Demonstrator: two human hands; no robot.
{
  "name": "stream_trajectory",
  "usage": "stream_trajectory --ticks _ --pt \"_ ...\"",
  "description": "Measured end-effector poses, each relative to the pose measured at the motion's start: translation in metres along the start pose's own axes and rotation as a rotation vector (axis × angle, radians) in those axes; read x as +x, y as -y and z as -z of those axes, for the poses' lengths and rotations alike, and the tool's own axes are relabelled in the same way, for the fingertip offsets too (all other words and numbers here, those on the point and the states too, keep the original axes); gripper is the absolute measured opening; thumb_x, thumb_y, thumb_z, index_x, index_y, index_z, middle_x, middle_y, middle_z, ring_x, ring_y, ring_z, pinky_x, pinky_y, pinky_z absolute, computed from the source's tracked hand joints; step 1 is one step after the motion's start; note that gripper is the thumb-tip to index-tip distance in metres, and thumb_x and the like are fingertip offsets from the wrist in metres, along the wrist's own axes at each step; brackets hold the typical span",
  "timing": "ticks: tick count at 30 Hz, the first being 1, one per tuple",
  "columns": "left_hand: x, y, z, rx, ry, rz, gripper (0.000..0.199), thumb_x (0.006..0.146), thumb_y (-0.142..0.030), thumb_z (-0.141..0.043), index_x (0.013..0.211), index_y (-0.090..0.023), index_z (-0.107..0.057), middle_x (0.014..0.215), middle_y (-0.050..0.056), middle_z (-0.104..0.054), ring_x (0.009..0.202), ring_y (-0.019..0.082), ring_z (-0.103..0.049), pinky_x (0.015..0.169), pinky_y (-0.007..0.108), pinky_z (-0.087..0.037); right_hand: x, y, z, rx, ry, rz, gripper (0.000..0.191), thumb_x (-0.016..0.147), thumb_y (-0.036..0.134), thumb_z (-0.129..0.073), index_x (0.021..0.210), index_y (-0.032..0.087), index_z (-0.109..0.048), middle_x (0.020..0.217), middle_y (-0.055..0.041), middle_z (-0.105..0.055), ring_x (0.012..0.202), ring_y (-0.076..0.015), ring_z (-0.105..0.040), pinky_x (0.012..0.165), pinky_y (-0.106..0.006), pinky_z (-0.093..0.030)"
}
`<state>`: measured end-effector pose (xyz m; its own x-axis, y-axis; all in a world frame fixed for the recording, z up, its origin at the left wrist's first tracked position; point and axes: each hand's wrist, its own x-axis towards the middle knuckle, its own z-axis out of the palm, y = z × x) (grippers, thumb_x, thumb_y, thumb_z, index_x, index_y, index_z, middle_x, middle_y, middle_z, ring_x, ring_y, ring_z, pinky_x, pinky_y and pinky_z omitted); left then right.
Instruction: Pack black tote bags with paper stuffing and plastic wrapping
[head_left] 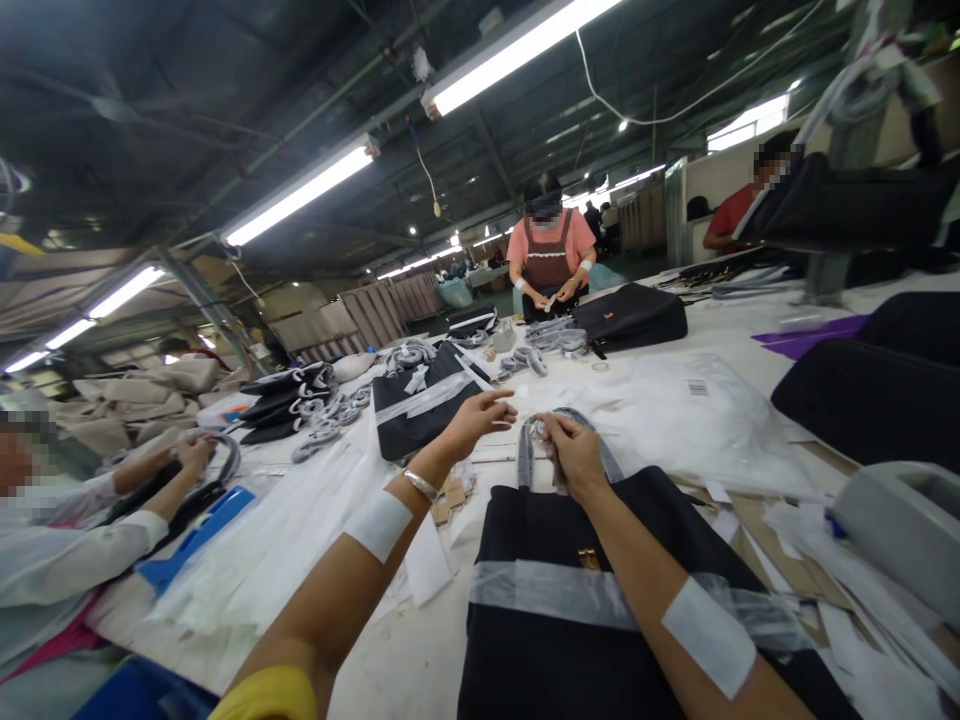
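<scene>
A black bag (pixel 540 530) lies on the table in front of me, with a gold clasp and a band of clear film across it. Its wrapped grey handle (pixel 526 455) arches up from the top edge. My right hand (pixel 576 452) is closed on the handle near its top. To the left of it, my left hand (pixel 480 420) hangs in the air above the table with its fingers stretched out and apart, holding nothing. Behind my left hand lies another black bag (pixel 405 432) with clear film around it.
White plastic sheets (pixel 277 550) cover the table's left side. A clear plastic pile (pixel 697 420) lies right of centre. A grey tape dispenser (pixel 900 530) stands at the right. Two people work across the table; another person's hands (pixel 196 452) hold a handle at the left.
</scene>
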<state>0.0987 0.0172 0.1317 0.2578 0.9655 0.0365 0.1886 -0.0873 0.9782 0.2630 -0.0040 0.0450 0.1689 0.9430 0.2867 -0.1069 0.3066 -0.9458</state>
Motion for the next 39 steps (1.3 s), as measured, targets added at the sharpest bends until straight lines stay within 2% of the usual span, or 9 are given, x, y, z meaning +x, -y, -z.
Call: stream_trajectory --ticks 3,6,10,17,21,25,29,34,39 --pt "-0.007 0.048 0.007 0.072 0.01 0.143 0.031 0.078 -0.025 -0.074 0.104 -0.01 -0.068 0.081 0.008 -0.069 0.074 0.016 -0.065 0.076 0.033 -0.053 0.006 -0.007 0.01 -0.405 0.034 -0.006 0.044 0.091 0.05 -0.046 0.081 0.019 -0.075 0.065 -0.0023 -0.068 0.053 -0.0147 -0.057 0.054 -0.026 -0.042" --pt "-0.014 0.087 0.008 0.122 0.091 0.253 0.017 0.066 -0.02 -0.079 0.077 -0.01 -0.072 0.066 0.005 -0.068 0.065 0.017 -0.063 0.071 0.033 -0.053 0.006 -0.014 0.016 -0.569 0.13 -0.028 0.036 0.085 0.036 -0.056 0.055 0.021 -0.069 0.055 -0.0035 -0.065 0.056 -0.0171 -0.059 0.057 -0.027 -0.039" --pt "-0.014 0.108 0.003 0.074 0.196 0.288 0.016 0.06 -0.023 -0.083 0.068 -0.013 -0.072 0.065 0.004 -0.069 0.064 0.017 -0.063 0.071 0.032 -0.052 0.004 -0.022 0.016 -0.7 0.237 -0.102 0.037 0.078 0.024 -0.059 0.041 0.021 -0.063 0.045 -0.0051 -0.06 0.052 -0.0179 -0.056 0.055 -0.028 -0.034" --pt "-0.013 0.104 -0.01 -0.066 0.275 0.232 0.045 0.061 -0.042 -0.085 0.096 -0.015 -0.074 0.082 0.008 -0.073 0.079 0.021 -0.067 0.08 0.036 -0.052 -0.001 -0.026 0.008 -0.652 0.37 -0.176 0.034 0.08 0.032 -0.057 0.051 0.021 -0.07 0.05 -0.0019 -0.066 0.044 -0.0138 -0.054 0.051 -0.025 -0.037" --pt "-0.012 0.105 -0.013 -0.026 0.235 0.223 0.043 0.062 -0.04 -0.084 0.096 -0.015 -0.075 0.077 0.005 -0.072 0.074 0.02 -0.065 0.075 0.033 -0.05 -0.003 -0.024 0.007 -0.572 0.378 -0.201 0.035 0.082 0.036 -0.056 0.053 0.02 -0.07 0.052 -0.0006 -0.067 0.037 -0.011 -0.048 0.047 -0.024 -0.036" --pt "-0.018 0.096 0.004 0.066 0.145 0.212 0.032 0.063 -0.031 -0.084 0.089 -0.013 -0.077 0.068 0.003 -0.069 0.073 0.019 -0.062 0.072 0.029 -0.047 -0.002 -0.021 0.008 -0.479 0.29 -0.189 0.037 0.081 0.037 -0.059 0.049 0.019 -0.065 0.044 -0.0003 -0.059 0.04 -0.0111 -0.048 0.048 -0.024 -0.035" --pt "-0.037 0.075 0.026 0.065 0.081 0.182 0.036 0.07 -0.033 -0.08 0.101 -0.014 -0.076 0.082 0.006 -0.072 0.085 0.019 -0.064 0.079 0.029 -0.048 -0.001 -0.02 0.004 -0.268 0.176 -0.224 0.026 0.081 0.043 -0.063 0.085 0.019 -0.071 0.06 0.0014 -0.065 0.045 -0.0105 -0.05 0.047 -0.023 -0.036" --pt "-0.056 0.065 0.022 -0.166 0.049 0.129 0.042 0.084 -0.04 -0.07 0.121 -0.019 -0.066 0.098 0.007 -0.069 0.09 0.016 -0.067 0.095 0.034 -0.051 -0.005 -0.016 -0.006 0.111 0.231 -0.345 0.04 0.077 0.055 -0.067 0.084 0.015 -0.068 0.065 -0.0008 -0.064 0.052 -0.0109 -0.055 0.05 -0.023 -0.042" --pt "-0.049 0.075 0.001 -0.552 -0.16 0.167 0.036 0.08 -0.012 -0.068 0.114 -0.025 -0.069 0.113 0.006 -0.069 0.091 0.015 -0.07 0.087 0.027 -0.059 -0.005 -0.005 -0.007 0.375 0.289 -0.385 0.037 0.069 0.048 -0.078 0.082 0.015 -0.068 0.083 -0.0071 -0.07 0.076 -0.0169 -0.068 0.074 -0.032 -0.055"
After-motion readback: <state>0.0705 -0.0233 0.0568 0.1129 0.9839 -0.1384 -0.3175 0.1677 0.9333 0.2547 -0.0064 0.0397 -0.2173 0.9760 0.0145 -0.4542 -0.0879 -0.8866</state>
